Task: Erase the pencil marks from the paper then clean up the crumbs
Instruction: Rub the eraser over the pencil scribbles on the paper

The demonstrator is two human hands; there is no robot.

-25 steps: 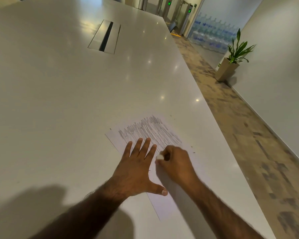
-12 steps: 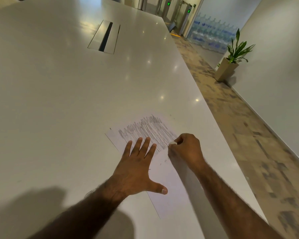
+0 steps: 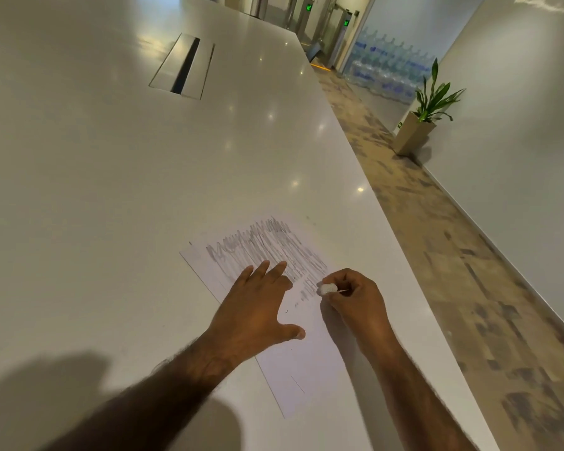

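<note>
Lying on the bench, the paper runs lengthwise away from the person. Its pencil marks lie beyond and left of the right grip, which pinches the eraser at their near edge. The left grip presses the sheet, fingers straight.

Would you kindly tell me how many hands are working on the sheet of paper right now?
2. The left hand lies flat on the paper, fingers reaching the pencil marks; the right hand pinches a white eraser against the marks' near right edge.
</note>
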